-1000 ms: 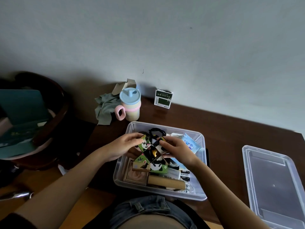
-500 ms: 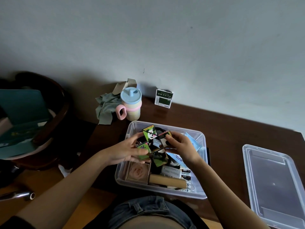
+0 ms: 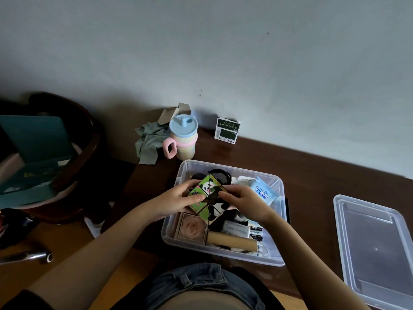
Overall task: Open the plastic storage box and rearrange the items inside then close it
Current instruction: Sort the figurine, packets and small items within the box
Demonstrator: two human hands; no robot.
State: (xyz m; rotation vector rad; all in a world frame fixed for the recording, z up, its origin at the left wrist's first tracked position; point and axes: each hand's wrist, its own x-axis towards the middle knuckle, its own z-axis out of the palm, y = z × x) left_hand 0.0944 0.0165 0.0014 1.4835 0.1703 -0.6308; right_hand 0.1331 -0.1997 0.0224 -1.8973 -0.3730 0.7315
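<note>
Head view: left hand point(image 3: 176, 203) and right hand point(image 3: 243, 201) both grip panda picture cube point(image 3: 209, 199) above open storage box point(image 3: 277, 222); inside box, "Heybright" batteries point(image 3: 255, 232); lid point(image 3: 375, 249) right of box.

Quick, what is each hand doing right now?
Left hand: holding the panda block puzzle.
Right hand: holding the same puzzle.

Two hands, one panda picture puzzle point(image 3: 209, 199), one clear storage box point(image 3: 225, 253), one loose lid point(image 3: 377, 249), one lidded cup point(image 3: 183, 137), one green carton point(image 3: 227, 130), one crumpled cloth point(image 3: 150, 142).
</note>
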